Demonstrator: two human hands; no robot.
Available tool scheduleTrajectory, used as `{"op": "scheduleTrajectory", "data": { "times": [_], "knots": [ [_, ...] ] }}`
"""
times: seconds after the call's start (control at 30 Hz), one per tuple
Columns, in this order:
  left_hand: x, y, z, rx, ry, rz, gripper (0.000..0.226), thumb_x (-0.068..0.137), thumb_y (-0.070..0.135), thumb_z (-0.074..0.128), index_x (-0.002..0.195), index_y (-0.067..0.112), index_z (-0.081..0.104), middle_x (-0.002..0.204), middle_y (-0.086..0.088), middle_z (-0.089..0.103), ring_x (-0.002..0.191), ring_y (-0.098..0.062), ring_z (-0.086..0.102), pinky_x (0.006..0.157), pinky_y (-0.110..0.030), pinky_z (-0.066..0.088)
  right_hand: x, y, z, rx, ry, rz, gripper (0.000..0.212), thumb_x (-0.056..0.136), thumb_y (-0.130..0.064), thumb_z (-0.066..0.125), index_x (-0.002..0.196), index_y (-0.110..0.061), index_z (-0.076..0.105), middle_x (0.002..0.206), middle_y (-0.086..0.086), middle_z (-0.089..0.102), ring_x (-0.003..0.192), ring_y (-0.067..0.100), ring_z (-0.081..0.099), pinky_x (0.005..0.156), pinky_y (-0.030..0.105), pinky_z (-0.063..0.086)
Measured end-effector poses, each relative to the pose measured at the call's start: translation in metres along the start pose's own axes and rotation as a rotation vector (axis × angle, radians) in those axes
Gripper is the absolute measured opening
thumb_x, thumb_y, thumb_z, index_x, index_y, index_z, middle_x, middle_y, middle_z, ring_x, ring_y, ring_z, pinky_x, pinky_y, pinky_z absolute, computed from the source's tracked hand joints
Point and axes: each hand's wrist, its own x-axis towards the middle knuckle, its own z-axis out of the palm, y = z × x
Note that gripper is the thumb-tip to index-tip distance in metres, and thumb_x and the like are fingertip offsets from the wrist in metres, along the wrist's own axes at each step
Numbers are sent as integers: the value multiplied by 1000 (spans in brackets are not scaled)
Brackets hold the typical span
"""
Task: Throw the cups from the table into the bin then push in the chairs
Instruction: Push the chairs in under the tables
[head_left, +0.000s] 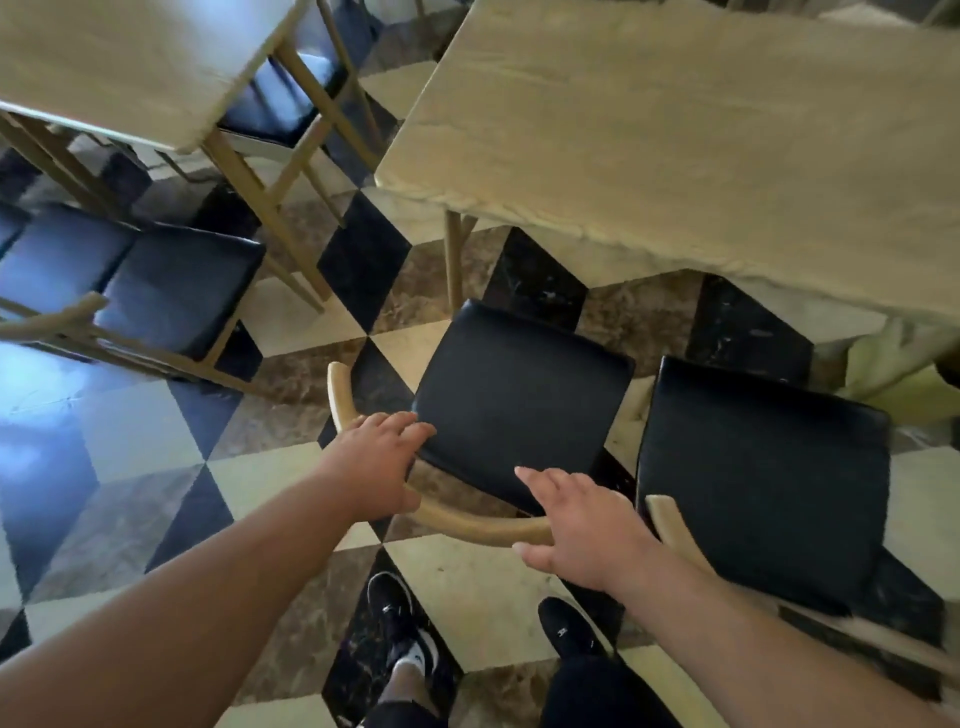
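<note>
Two chairs stand off the table's (675, 130) near edge: left chair (519, 405), right chair (763, 478). Left hand (379, 457) and right hand (576, 525) rest, released, on the left chair's backrest (467, 524).

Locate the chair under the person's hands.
Head view, centre: the chair stands pulled out from the table, second chair on its right, left hand and right hand on its backrest.

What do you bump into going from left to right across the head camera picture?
black chair by the left table → left hand → right hand → black chair on the right. The chair under the hands overlaps both, so it is left out.
</note>
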Motion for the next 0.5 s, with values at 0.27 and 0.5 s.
{"op": "scheduleTrajectory", "data": {
  "times": [0.27, 0.5],
  "knots": [
    [40, -102, 31, 190, -203, 286, 101, 76, 91, 58, 157, 33, 40, 160, 6, 46, 147, -22, 40, 123, -47, 28, 30, -47, 30, -2, -39, 221, 86, 91, -70, 55, 162, -29, 30, 141, -4, 58, 126, 23, 54, 106, 44, 47],
    [73, -138, 42, 421, -89, 573, 45, 96, 39, 59, 139, 30, 53, 138, 2, 61, 130, -25, 55, 121, -55, 23, 71, -101, 47, -180, -128, 400, 35, 90, -47, 68, 118, -27, 62, 109, -1, 67, 104, 28, 63, 96, 46, 48]
  ]
}}
